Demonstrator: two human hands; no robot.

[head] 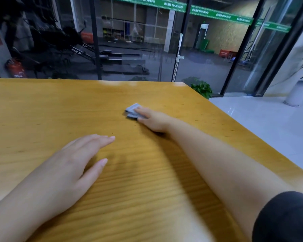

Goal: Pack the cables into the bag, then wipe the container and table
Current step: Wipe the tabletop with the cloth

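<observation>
Glass doors and a dim gym hall stand behind a broad yellow wooden table (59, 105), seen from the head camera looking forward and down. Out near the far right part of the table, the right hand (154, 119) presses a small folded grey cloth (132, 110) flat against the wood, fingers straight on top of it, not curled round it. The left hand (73, 159) rests palm-down nearer the body, fingers relaxed and holding nothing. Neither the cables, the bag nor the container shows in this view, so the step in hand looks like the table wipe. To do it well, the palm should probably keep even pressure on the cloth, sweep in overlapping passes along the grain, and reach the edges, with the left hand bracing on the table.
</observation>
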